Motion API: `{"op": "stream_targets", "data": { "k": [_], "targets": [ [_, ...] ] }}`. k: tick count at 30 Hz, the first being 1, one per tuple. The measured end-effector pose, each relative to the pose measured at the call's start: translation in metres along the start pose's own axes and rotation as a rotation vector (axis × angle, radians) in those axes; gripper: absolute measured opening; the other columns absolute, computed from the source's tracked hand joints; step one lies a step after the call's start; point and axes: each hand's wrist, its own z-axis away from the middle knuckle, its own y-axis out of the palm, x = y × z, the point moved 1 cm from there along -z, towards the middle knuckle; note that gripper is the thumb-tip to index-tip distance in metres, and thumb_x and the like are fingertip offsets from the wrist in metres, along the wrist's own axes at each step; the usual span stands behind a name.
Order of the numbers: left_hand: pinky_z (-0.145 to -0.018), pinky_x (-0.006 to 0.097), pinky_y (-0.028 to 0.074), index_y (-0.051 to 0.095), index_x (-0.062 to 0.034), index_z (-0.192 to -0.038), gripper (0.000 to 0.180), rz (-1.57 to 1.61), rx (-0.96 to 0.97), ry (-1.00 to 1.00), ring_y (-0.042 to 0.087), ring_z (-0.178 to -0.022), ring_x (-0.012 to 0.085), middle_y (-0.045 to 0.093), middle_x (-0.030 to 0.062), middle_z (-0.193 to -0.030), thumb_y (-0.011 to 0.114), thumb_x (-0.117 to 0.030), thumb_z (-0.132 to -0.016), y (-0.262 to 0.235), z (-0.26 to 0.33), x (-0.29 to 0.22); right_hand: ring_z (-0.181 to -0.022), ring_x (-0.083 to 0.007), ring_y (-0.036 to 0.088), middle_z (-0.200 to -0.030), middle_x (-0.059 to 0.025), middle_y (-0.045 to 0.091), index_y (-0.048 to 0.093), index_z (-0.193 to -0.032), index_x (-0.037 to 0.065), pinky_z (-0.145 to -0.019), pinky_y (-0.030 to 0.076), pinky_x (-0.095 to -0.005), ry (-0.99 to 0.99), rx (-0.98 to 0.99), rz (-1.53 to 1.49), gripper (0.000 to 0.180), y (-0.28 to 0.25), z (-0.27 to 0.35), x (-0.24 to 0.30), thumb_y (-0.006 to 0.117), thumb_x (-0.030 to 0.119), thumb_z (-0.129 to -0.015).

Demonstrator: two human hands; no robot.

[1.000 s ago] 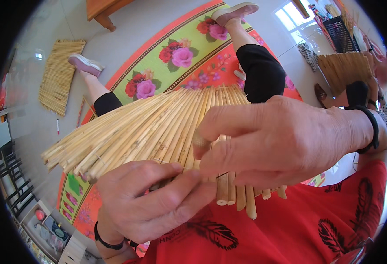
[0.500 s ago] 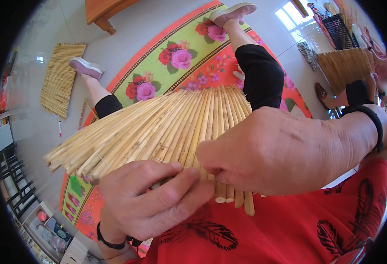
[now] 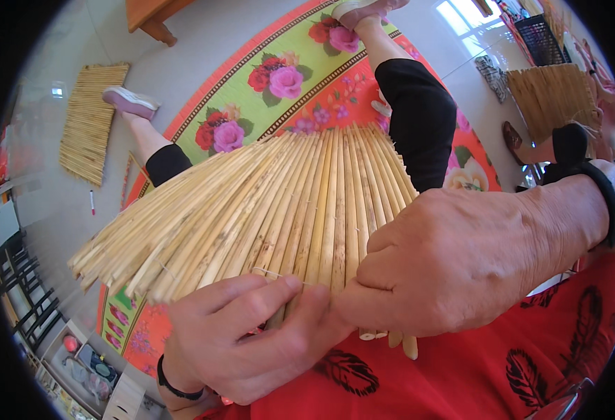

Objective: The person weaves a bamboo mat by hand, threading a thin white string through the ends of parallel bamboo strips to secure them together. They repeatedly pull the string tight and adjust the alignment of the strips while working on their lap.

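1. Left grip point(image 3: 251, 332) pinches the reed mat's point(image 3: 314, 210) near edge by the white thread point(image 3: 268, 271), maybe so the sticks stay snug.
2. Right grip point(image 3: 437, 262) curls tight at the mat's near edge; I can't tell what's inside.
3. The mat is above a flowery rug point(image 3: 279, 80).

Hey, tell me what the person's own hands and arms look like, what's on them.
Both the left hand and the right hand are bare, without gloves. A thin black band circles the left wrist, a broader black band the right. No sleeve covers either wrist; the red fabric garment carries black feather prints.
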Motion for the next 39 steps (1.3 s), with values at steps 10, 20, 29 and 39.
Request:
{"op": "stream_targets", "data": {
  "k": [10,20,29,39],
  "targets": [
    [-0.07,0.024,0.056,0.079,-0.0194,-0.094,0.026,-0.007,0.046,-0.008,0.066,-0.088,0.0158,0.07,-0.0042,-0.098,0.083,-0.017,-0.068,-0.005,0.01,0.0,-0.058,-0.0208,0.059,-0.071,-0.0042,0.054,0.065,-0.099,0.001,-0.047,0.048,-0.0351,-0.008,0.098,0.149,0.022,-0.035,0.009,0.013,0.071,0.015,-0.084],
    [-0.063,0.028,0.059,0.076,-0.0149,-0.102,0.031,0.051,-0.011,-0.043,0.069,-0.082,0.0197,0.071,0.0009,-0.099,0.081,-0.014,-0.071,-0.004,0.01,0.004,-0.063,-0.0286,0.063,-0.075,-0.0085,0.061,0.066,-0.098,0.003,-0.055,0.048,-0.0381,0.017,-0.245,-0.109,0.007,-0.004,0.01,-0.03,0.068,0.004,-0.092],
    [-0.067,0.032,0.061,0.073,-0.0095,-0.099,0.024,0.052,0.014,-0.086,0.071,-0.087,0.0213,0.073,0.0051,-0.1,0.079,-0.012,-0.076,-0.004,0.007,0.002,-0.06,-0.0284,0.062,-0.071,-0.009,0.061,0.069,-0.094,0.001,-0.053,0.047,-0.0376,-0.067,-0.288,-0.11,0.01,0.004,0.024,-0.037,0.07,-0.001,-0.085],
    [-0.067,0.032,0.061,0.074,-0.0082,-0.097,0.021,0.073,0.024,-0.115,0.072,-0.086,0.0221,0.073,0.0061,-0.099,0.075,-0.013,-0.077,-0.007,0.0,0.003,-0.063,-0.0288,0.064,-0.072,-0.008,0.063,0.068,-0.092,0.0,-0.063,0.051,-0.0368,-0.068,-0.272,-0.172,0.009,0.003,0.024,-0.04,0.069,-0.003,-0.083]
  ]
}}
